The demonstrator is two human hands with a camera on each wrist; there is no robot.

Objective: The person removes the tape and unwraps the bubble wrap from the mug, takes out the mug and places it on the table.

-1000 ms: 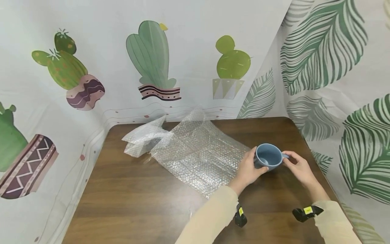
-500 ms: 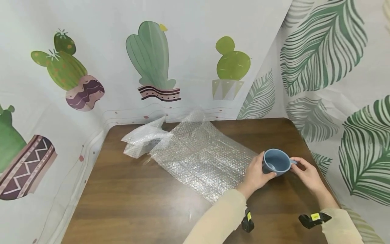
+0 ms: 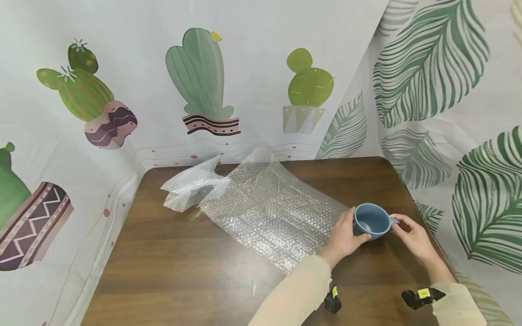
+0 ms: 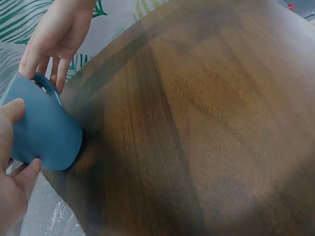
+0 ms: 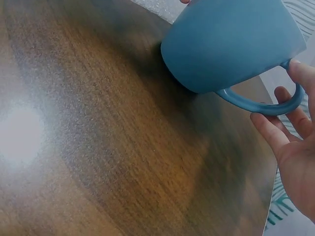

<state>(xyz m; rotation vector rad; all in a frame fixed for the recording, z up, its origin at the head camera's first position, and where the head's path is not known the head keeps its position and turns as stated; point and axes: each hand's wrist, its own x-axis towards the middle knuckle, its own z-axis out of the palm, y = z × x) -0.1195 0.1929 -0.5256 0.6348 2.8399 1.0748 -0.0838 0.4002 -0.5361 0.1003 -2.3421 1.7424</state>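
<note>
Table [image 3: 171, 271] surface runs exposed in front of the bubble wrap [image 3: 265, 213] and out to the left edge; the wrap's far corner overlaps the back edge in the head view. Mug [image 3: 372, 222] is mouth up, just beside the wrap and near the right edge, base contact undetermined; left hand [image 3: 344, 235] grasps its body, right hand [image 3: 413, 239] pinches its handle [image 5: 241, 102].

No text readable. Left yellow label [image 3: 335, 292] on left black wrist camera [image 3: 332, 304]: marks too small, blurred. Right yellow label [image 3: 423, 293] on right black wrist camera [image 3: 411, 300]: dark marks, likewise illegible. Both in head view.
</note>
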